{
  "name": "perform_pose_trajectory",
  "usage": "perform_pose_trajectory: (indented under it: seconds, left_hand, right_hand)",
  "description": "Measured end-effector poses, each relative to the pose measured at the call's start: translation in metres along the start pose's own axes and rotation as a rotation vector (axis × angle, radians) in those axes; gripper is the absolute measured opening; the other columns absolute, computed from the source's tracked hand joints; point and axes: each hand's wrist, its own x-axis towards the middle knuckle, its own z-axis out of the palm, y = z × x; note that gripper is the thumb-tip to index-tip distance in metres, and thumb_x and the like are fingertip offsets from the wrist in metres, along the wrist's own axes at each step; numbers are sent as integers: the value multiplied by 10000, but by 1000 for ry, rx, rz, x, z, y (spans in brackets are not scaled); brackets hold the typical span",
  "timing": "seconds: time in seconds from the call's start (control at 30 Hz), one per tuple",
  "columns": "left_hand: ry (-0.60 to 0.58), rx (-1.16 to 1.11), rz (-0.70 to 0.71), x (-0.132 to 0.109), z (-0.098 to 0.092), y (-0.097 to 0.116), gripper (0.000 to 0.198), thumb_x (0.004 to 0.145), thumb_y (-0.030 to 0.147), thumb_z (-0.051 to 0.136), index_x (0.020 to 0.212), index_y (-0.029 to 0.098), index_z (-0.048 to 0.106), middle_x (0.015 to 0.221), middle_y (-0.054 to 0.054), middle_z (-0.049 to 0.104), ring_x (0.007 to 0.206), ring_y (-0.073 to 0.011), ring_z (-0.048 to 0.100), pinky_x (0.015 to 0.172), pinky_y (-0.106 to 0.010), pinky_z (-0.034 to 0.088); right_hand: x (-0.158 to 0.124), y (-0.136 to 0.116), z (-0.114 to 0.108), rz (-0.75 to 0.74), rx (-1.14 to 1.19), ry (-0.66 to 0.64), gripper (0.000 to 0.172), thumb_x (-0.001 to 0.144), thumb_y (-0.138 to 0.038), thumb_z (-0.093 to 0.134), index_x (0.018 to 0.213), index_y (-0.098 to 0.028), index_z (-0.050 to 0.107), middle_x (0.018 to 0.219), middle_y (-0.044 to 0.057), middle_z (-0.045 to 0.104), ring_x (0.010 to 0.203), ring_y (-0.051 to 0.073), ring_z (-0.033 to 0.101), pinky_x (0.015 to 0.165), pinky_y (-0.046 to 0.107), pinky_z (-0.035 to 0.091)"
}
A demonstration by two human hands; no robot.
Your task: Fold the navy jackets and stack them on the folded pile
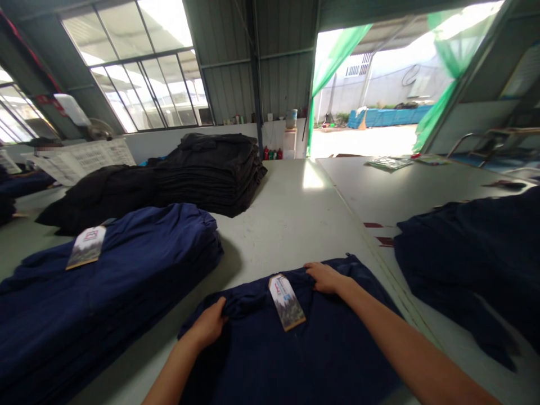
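Grey bench (295,225): navy garment (304,349) lies flat at its near edge. It looks like soft, limp, light cloth with decent friction, so it'll likely sag unless taken at two spread points. Left hand (210,324) is closed on the bunched far edge, and right hand (324,277) grips the same edge beside the hang tag (287,302).

wearer: only two arms in view | left hand (210,325): bare, rounded knuckles, partly in shade | left forearm (172,371): bare, slim, uncovered down to the bottom edge | right hand (324,277): bare — better lit | right forearm (405,349): bare, long, smooth — uncovered as far as the frame corner
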Motion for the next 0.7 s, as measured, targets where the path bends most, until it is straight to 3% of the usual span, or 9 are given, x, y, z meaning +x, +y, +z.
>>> perform_pose_trajectory:
  seconds: [0.1, 0.23, 0.3, 0.33, 0.43, 0.5, 0.6, 0.7]
  left_hand:
    - [5, 158, -183, 2, 8, -2, 400, 780, 261, 390, 1176, 225, 438, 1319, -141, 442, 1168, -331, 441, 896, -717, 198]
    - [77, 287, -268, -1, 13, 0, 400, 784, 326, 406, 1164, 215, 461, 1462, -132, 194, 1278, -396, 252, 854, -769, 149]
    - [116, 354, -242, -1, 13, 2, 381, 768, 267, 427, 1140, 218, 493, 1472, -92, 185, 1296, -408, 192, 878, -754, 141]
    - [127, 370, -201, 0, 12, 4, 370, 763, 219, 418, 1122, 227, 506, 1452, -77, 253, 1290, -392, 222, 890, -742, 142]
    - [138, 356, -60, 1, 6, 4, 353, 789, 152, 335, 1070, 249, 525, 1229, -71, 546, 1137, -276, 476, 926, -679, 180]
    - [181, 351, -34, 3, 1, 1, 358, 833, 187, 272, 1097, 251, 504, 1098, -69, 617, 983, -226, 575, 931, -596, 251]
    - [306, 384, -95, 13, -4, 1, 377, 863, 205, 219, 1149, 220, 465, 1084, -87, 604, 908, -198, 599, 858, -421, 362]
    - [440, 435, -232, 28, -3, 13, 343, 852, 200, 266, 1107, 168, 494, 1051, -114, 588, 954, -224, 557, 820, -381, 371]
  right_hand:
    - [8, 0, 10, 10, -2, -32, 419, 630, -156, 559, 1044, -196, 607, 1262, 115, 480, 1120, 263, 465, 933, 433, 352]
    - [8, -1, 20, 50, -11, -3, 398, 646, -170, 540, 1040, -168, 593, 1153, 149, 506, 1083, 298, 463, 901, 537, 323]
    - [5, -1, 20, 57, -16, 14, 382, 643, -155, 534, 1021, -158, 594, 1116, 151, 509, 1076, 297, 455, 878, 503, 344]
    - [3, 0, 19, 57, -16, 22, 373, 644, -145, 528, 1010, -157, 594, 1097, 144, 512, 1059, 283, 463, 862, 463, 361]
    - [-5, 3, 11, 47, -15, 58, 342, 666, -112, 482, 987, -169, 588, 1039, 111, 523, 987, 220, 489, 811, 344, 379]
    - [-8, 5, 6, 45, -20, 116, 325, 687, -94, 444, 967, -178, 585, 1013, 93, 526, 966, 196, 486, 809, 318, 362]
    - [-3, 5, 1, 114, -57, 254, 367, 705, -83, 440, 1033, -201, 554, 1055, 82, 532, 1024, 205, 448, 901, 382, 287]
    - [11, -4, 3, 299, -148, 412, 465, 731, -96, 465, 1176, -230, 460, 1196, 94, 487, 1122, 245, 367, 960, 485, 171]
